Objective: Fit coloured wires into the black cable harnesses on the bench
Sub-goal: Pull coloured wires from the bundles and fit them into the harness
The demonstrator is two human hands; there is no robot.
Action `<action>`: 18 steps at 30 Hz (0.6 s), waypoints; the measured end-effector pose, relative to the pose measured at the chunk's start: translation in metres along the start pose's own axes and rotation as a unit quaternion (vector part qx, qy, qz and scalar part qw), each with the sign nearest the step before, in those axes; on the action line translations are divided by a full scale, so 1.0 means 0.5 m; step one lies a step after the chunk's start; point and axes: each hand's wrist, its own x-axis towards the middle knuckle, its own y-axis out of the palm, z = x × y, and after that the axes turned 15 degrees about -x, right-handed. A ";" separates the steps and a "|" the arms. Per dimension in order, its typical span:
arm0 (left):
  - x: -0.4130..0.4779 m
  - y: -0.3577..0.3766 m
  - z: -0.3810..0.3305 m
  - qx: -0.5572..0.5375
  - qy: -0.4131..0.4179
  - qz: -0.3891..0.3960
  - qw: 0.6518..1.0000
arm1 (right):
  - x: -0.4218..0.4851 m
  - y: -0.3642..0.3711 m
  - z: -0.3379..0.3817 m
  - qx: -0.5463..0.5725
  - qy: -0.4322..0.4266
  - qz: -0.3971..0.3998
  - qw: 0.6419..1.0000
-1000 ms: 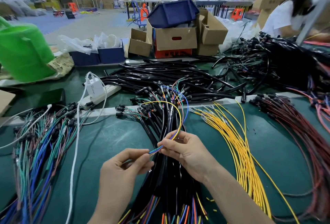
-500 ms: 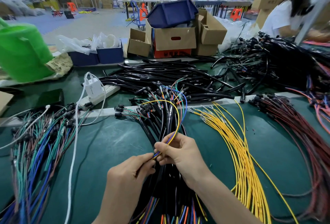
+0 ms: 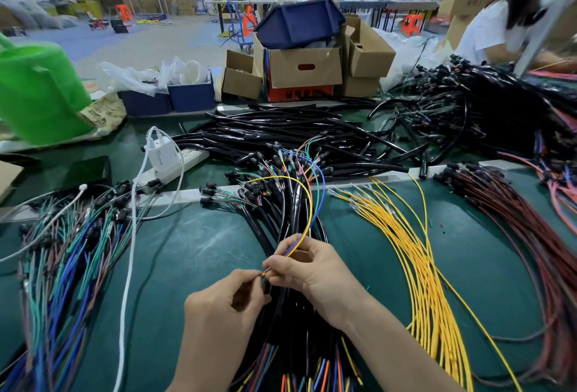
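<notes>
Yellow wire (image 3: 307,204), with a blue wire (image 3: 321,192) alongside, arcs up from the far connector ends of the black cable harnesses (image 3: 290,220) and drops into the hands, mid-tabletop, over the bundle.

Right hand (image 3: 315,270): fingers curled, pinching both wires near their free ends.

Left hand (image 3: 224,304): fingertips closed on what looks like a black sleeve (image 3: 266,282), meeting the wire tips. Cannot tell whether the tips are inside it yet.

Axis: the bundle runs far-to-near. The wire tips point left and toward the person.

Progress (judged): partway. Many harnesses already show coloured wires at their near ends. A sheaf of loose yellow wires (image 3: 421,251) lies to the right on the green tabletop (image 3: 187,251), probably unfitted.
</notes>
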 end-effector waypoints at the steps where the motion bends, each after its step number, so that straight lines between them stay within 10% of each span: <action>1: 0.000 0.001 0.001 -0.003 -0.003 -0.004 1.000 | 0.000 -0.001 0.000 0.010 0.001 0.002 1.000; 6: -0.005 0.008 -0.002 -0.119 -0.086 -0.053 0.988 | 0.001 -0.008 -0.001 0.056 0.010 0.008 0.998; 13: 0.025 -0.015 -0.020 -0.476 -0.328 0.041 0.815 | 0.001 -0.036 0.008 0.134 0.054 0.050 0.988; 18: 0.037 -0.015 -0.019 -0.494 -0.360 0.074 0.787 | -0.004 -0.042 0.009 0.117 0.047 0.091 0.988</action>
